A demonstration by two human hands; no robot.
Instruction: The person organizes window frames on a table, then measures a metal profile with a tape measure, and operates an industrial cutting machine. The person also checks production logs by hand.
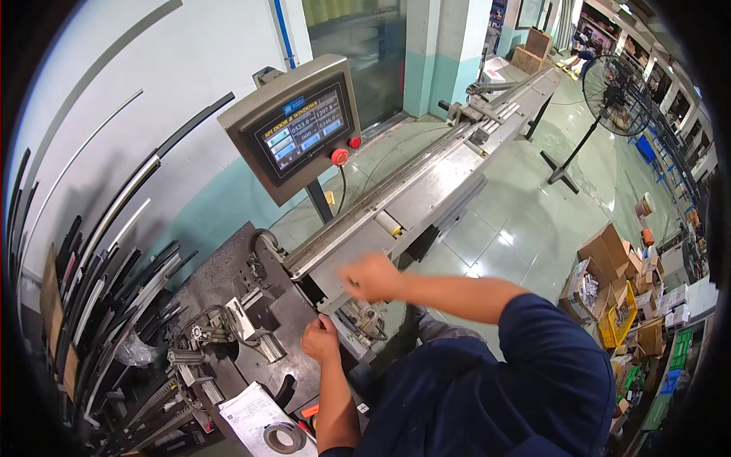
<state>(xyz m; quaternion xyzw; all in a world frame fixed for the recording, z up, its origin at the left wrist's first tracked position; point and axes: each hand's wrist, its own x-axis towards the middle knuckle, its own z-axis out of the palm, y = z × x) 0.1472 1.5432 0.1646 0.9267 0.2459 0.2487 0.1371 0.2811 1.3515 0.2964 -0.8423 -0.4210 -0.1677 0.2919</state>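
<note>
My left hand (320,340) is closed at the near end of the metal machine bed (435,183), over the dark steel table (301,373). Its thumb points up toward a dark slot in the bed; whatever its fingers may hold is hidden. Above the bed's near end is my right hand (371,276), smeared by motion, so its fingers cannot be made out. Cables and fittings (367,320) show below the right hand. Left of my left hand stands a metal clamp block (270,346). A roll of tape (284,438) lies on printed papers (255,415) near my left forearm.
A control panel (293,129) with a red stop button (339,157) stands beyond the bed. Long profiles (99,282) lean on the left wall. A standing fan (609,95) and cardboard boxes (601,259) with a yellow crate (623,314) are to the right.
</note>
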